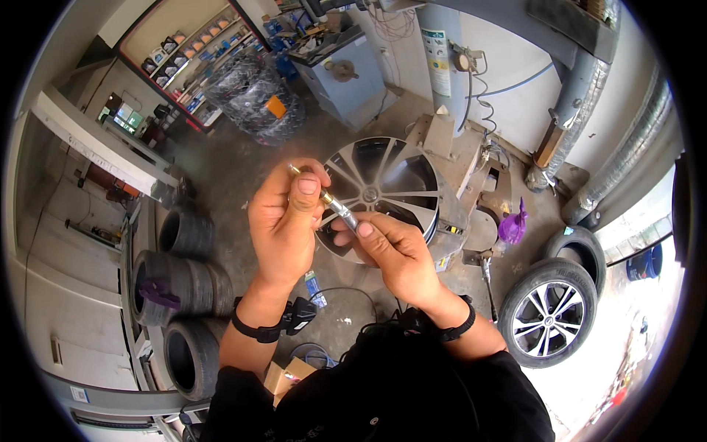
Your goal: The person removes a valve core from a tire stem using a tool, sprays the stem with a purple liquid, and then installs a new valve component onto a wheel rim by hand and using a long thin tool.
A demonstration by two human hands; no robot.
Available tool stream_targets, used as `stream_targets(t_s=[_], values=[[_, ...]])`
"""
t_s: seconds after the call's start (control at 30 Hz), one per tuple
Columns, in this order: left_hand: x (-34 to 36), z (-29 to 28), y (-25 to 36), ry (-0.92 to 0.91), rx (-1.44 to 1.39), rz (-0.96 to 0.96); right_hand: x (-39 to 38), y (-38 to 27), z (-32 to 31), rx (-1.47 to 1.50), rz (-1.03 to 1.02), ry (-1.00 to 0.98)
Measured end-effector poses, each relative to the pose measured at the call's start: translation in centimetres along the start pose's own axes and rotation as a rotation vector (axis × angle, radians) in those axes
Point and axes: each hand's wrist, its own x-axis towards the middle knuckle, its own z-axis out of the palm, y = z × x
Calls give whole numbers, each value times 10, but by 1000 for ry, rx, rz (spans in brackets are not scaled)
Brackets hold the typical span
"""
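Observation:
In front of my chest both hands meet over a small slim metal assembly. My left hand (286, 214) pinches a tire valve (326, 197) between thumb and fingers; a brass tip sticks out above the thumb and a brass collar shows below. The valve's middle is partly hidden by my fingers. My right hand (394, 254) is closed on the lower end of a silver metal tube (342, 212), which lines up with the valve and touches it. Just beyond and below my hands lies a dark and silver alloy wheel rim (379, 163), face up on a tire-changing machine (464, 177).
Several loose tires (171, 283) stand at the left. On the right are a wheel with a tire (551, 313), another tire behind it and a purple cloth (513, 225). Wrapped tires (254, 96) and a blue-grey machine (346, 74) stand at the back; a cardboard box (287, 376) sits near me.

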Motion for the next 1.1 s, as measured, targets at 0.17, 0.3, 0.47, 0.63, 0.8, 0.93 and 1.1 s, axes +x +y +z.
stream_targets(t_s=[0.17,0.3,0.47,0.63,0.8,0.93,1.1], values=[[1,3,3,20,-1,-16,-3,7,-1,-56,-95,27],[-1,2,5,-49,-23,-11,-3,10,0,-84,-93,95],[-4,3,8,-48,52,23,0,11,2,-73,-199,74],[-6,-4,8,-89,82,36,0,-2,0,-33,-64,-41],[-10,-7,10,-94,146,62,-2,7,4,-27,-123,24],[-12,-9,11,-98,171,71,-2,8,6,-61,-163,67],[-15,-8,17,-141,134,34,-1,15,3,-147,-265,16]])
